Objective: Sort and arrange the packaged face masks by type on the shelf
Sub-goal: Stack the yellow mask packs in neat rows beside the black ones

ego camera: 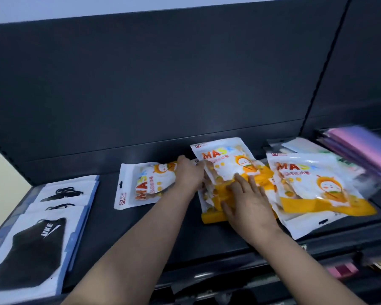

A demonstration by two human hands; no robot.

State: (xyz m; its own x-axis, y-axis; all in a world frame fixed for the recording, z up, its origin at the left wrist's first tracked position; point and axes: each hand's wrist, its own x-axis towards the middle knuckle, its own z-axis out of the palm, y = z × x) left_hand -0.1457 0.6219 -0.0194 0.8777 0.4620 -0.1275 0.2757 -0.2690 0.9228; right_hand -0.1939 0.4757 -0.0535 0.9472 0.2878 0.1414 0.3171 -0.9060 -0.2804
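Orange-and-white "MASK" packs lie on the dark shelf [123, 234]. One single pack [141, 186] lies sideways left of centre. A pile of the same packs [223, 164] sits in the middle, and another pack [317, 186] lies to its right. My left hand [188, 172] grips the pile's left edge, fingers curled around it. My right hand [246, 203] lies flat on the pile's lower part, fingers spread. At the far left, white packs with black masks [37, 243] are stacked in an overlapping row.
Pink and purple mask packs [361, 148] are piled at the far right, blurred, with pale packs [301, 146] behind the orange ones. The shelf's dark back panel [163, 84] rises behind. A lower shelf with pink items [341, 270] shows below the front edge.
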